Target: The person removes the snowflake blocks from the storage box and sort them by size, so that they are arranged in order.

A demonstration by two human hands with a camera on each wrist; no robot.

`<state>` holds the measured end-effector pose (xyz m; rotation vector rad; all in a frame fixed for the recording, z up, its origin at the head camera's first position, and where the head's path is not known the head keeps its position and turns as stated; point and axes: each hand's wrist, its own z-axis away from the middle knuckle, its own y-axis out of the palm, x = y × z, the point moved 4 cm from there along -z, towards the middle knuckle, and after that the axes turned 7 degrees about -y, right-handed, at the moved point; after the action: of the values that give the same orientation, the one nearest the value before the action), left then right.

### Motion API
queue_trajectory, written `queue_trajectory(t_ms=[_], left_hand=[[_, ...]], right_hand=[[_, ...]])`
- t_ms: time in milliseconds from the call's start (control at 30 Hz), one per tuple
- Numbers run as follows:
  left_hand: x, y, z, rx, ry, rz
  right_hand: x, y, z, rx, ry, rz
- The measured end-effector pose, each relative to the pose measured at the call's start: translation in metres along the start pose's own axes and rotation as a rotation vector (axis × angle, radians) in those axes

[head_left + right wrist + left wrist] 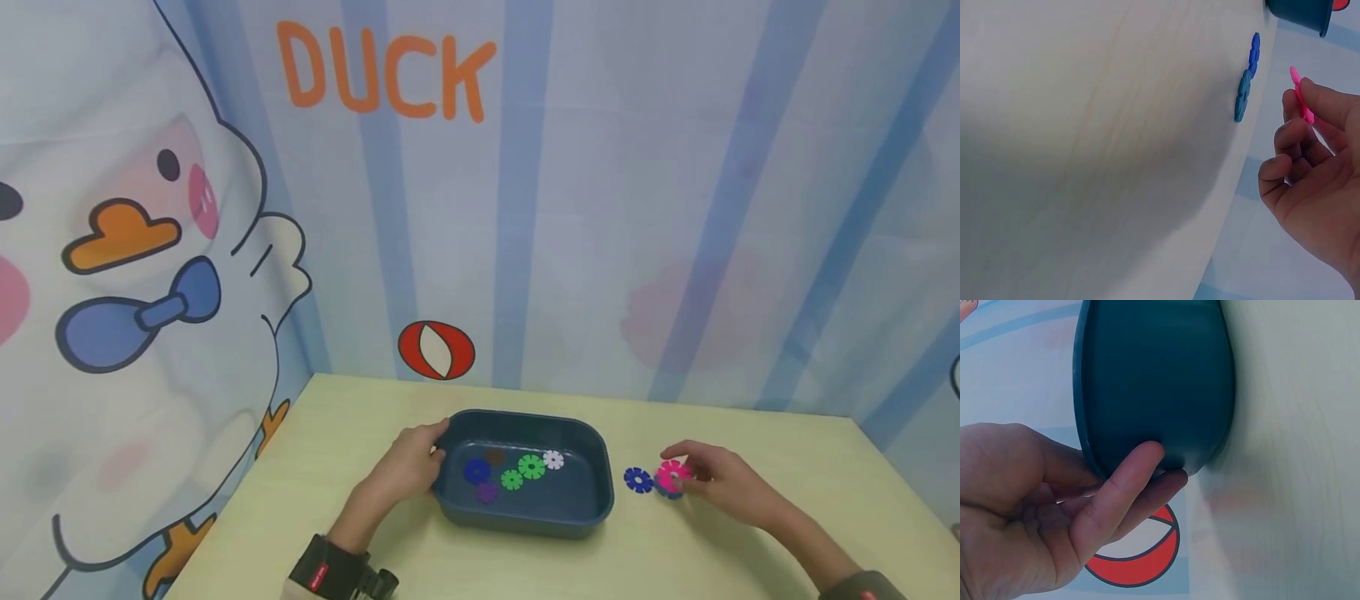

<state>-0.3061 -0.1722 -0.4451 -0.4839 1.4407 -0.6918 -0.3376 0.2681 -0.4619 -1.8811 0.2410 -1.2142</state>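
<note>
My left hand [408,462] grips the left end of a dark blue-green plastic basin [525,523], its thumb at the rim and fingers against the outer wall in the left wrist view. Inside lie a blue disc [477,472], a brown disc [495,456], a purple disc [487,493], a white disc [553,460] and two green notched discs [532,467]. To the right, my right hand [731,485] pinches a pink snowflake disc [1302,94] between thumb and index finger, raised off the table. Below it, a teal disc [1242,97] lies beside a blue snowflake disc [638,480].
The pale yellow table [315,508] ends at a striped cloth backdrop [585,208] behind the basin. A large printed duck [135,400] covers the cloth on the left. Black straps with a small camera [375,581] sit on the left wrist.
</note>
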Motion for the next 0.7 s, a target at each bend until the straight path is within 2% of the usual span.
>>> queue_trajectory(t_ms=[300,700], left_hand=[[-0.001,-0.001,-0.001,-0.012,0.009,-0.014],[0.0,0.0,0.0,-0.008,-0.008,-0.025]], right_hand=[[-0.02,-0.01,0.009,-0.028,0.128,0.018],[-0.036,-0.012,0.017,-0.017,0.166,0.039]])
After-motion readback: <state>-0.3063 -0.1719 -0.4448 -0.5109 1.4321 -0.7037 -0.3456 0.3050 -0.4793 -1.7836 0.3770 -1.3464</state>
